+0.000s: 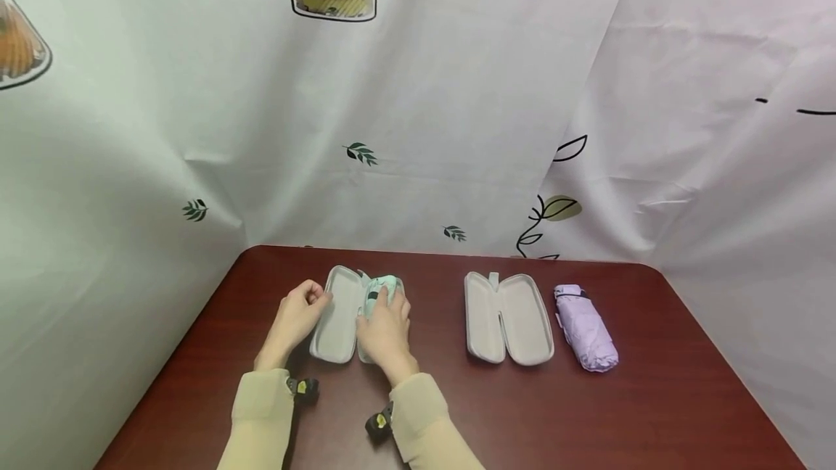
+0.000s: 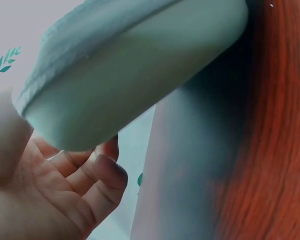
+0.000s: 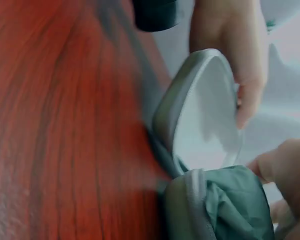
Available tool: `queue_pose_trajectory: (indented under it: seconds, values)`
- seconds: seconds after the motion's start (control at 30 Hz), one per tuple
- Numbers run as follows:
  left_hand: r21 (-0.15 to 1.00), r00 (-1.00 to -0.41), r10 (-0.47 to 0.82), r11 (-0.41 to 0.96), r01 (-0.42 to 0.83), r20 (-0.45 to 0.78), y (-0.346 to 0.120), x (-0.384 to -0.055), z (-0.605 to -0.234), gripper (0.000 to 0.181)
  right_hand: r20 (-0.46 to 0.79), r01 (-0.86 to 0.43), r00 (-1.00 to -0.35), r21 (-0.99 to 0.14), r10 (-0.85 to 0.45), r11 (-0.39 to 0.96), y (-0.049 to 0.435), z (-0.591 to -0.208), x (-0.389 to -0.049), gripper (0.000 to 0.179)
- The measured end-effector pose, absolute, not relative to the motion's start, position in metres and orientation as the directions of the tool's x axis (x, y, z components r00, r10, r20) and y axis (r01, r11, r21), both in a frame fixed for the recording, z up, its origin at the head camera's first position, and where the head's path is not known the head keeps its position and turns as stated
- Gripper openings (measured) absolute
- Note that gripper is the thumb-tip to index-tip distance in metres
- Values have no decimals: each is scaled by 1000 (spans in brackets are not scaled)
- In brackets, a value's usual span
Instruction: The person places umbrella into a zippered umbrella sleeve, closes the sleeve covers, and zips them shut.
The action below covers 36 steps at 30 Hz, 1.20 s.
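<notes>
An open pale grey zip case point(image 1: 336, 319) lies unfolded at the left of the table. Inside its right half sits a folded mint-green umbrella point(image 1: 387, 284) with a dark band. My right hand point(image 1: 387, 326) lies over this umbrella, fingers spread along its top and thumb towards the case's middle; in the right wrist view, green fabric point(image 3: 238, 202) bulges above the zip rim. At the left half's outer edge, my left hand point(image 1: 298, 316) pinches the rim with thumb and bent fingers. The left wrist view shows the case's outer shell point(image 2: 125, 95) partly hiding those fingers.
A second open grey case point(image 1: 527, 321) lies right of centre, both halves facing up. Beside it is a folded lilac umbrella point(image 1: 585, 331). The dark red wooden table point(image 1: 679, 397) ends at a printed white cloth point(image 1: 418, 187) behind. Small black cameras sit on both wrists.
</notes>
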<state>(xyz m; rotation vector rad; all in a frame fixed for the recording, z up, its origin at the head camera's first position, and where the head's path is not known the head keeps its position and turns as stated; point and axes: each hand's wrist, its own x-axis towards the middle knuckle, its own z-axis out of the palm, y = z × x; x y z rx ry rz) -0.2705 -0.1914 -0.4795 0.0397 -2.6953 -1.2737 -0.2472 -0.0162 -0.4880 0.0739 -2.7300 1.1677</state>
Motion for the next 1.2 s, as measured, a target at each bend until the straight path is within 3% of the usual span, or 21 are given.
queue_pose_trajectory:
  seconds: [0.13,0.37,0.73,0.9,1.2]
  values:
    - [772,-988,-85,634,46,128,-192,-268,-480,18,229,-134,-971,-772,76,621,-5,-482,-245,41]
    - [791,-988,-76,609,58,131,-191,-271,-478,18,266,-157,-952,-853,155,497,26,-470,-265,32]
    - [840,-998,-29,541,37,62,-192,-270,-479,38,98,-56,-992,-906,80,419,57,-490,-277,27]
    - [904,-999,32,428,-14,-30,-193,-270,-483,54,17,5,-998,-929,57,370,59,-499,-277,24]
    - [974,-963,145,55,-222,-227,-189,-270,-495,77,35,-14,-998,-928,51,373,57,-508,-278,16]
